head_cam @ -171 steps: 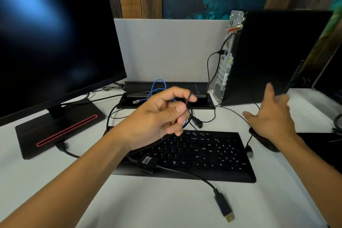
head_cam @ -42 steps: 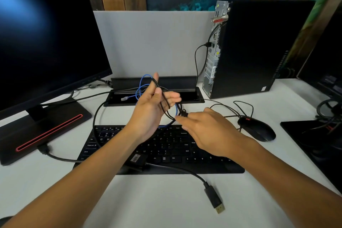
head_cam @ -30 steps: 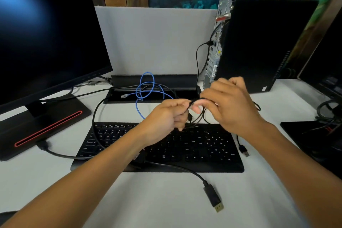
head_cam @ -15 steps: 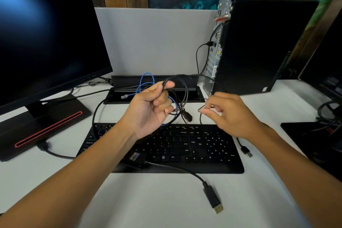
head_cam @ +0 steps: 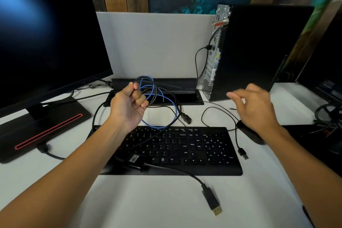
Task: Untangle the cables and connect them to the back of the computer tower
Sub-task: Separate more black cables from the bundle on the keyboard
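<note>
We see the left hand [head_cam: 129,106] clenched around a loose tangle of cables [head_cam: 157,98] above the keyboard [head_cam: 185,146]. The right hand [head_cam: 253,109] hovers released near the computer tower [head_cam: 259,52]. Light and floppy, the cables seem best taken by their stiff plugs.

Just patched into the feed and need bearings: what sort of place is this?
Most likely an office desk or cubicle workstation: a monitor, a keyboard, a computer tower and a grey divider panel behind them.
</note>
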